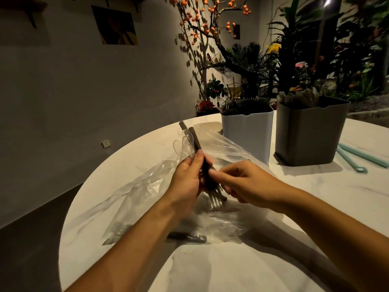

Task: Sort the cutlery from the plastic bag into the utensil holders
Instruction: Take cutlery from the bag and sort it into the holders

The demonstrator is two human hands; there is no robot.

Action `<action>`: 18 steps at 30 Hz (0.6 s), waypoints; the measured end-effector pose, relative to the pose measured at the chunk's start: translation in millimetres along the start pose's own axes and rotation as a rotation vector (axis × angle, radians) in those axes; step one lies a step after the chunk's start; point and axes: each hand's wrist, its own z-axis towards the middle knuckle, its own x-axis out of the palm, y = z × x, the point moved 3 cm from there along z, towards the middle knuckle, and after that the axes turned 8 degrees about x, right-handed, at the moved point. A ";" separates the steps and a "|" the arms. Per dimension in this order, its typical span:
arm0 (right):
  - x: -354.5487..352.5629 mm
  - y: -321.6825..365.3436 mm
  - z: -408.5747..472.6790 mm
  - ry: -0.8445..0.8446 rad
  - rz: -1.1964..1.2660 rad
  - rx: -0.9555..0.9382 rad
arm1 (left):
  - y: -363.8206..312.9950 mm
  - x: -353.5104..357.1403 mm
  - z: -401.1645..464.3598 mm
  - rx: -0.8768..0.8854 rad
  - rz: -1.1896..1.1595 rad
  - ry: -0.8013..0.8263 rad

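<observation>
- Left hand (186, 175) wraps its grip round a bundle of cutlery (196, 152): clear glossy spoons, dark matte handles, fork tines pointing down.
- Right hand (242, 182) pinches the bundle's middle.
- Crinkled clear plastic bag (147, 186) lies beneath.
- White holder (247, 133) and grey holder (309, 135) stand at two o'clock on the round pale bench (210, 270).

**Dim room, warm pool of light on the table**

You work in low, yellowish light that falls from above and brightens the white table (315, 197), while the wall (63, 102) at left sinks into gloom. Your forearms throw broad soft shadows toward the lower frame. The plants (315, 49) at upper right smear with motion blur. Wide-angle bending curves the table's edge, and the clear bag (147, 186) glints faintly.
</observation>
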 end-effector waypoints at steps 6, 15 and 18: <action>-8.9 2.9 3.2 -0.189 0.043 -0.033 | 5.8 2.1 -0.9 -0.023 0.119 -0.016; -10.4 2.5 3.7 -0.220 0.369 -0.007 | 2.4 10.2 -8.2 -0.028 0.151 0.107; -11.2 1.9 4.2 -0.260 0.403 0.015 | 3.8 12.3 -8.7 -0.050 0.158 0.128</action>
